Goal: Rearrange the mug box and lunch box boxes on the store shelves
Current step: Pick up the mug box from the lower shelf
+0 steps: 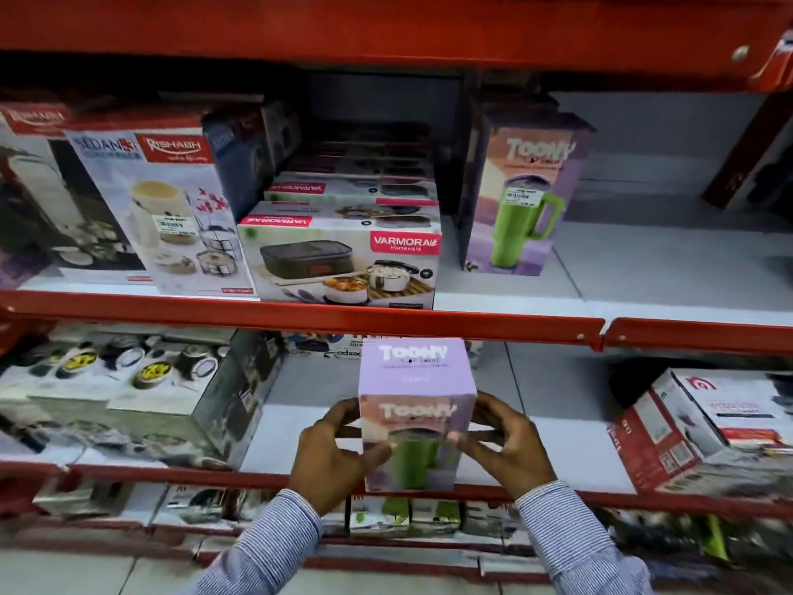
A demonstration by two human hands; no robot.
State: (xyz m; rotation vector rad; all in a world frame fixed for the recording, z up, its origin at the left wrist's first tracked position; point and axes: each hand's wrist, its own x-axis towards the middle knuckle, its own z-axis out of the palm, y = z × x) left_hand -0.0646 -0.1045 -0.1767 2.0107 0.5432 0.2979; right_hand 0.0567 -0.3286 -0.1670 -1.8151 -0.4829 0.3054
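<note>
Left hand (339, 455) and right hand (502, 448) clasp the lilac mug box (416, 414) by opposite sides, upright, before the lower shelf (558, 448); two-sided hold apparently steadies it for placing; matching box (519, 195) stands above.

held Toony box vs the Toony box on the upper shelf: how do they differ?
The held mug box is gripped by the left hand and right hand in front of the lower shelf; the shelved mug box stands untouched. Only the shelved one shows a price sticker. Both are lilac with a green mug pictured.
</note>
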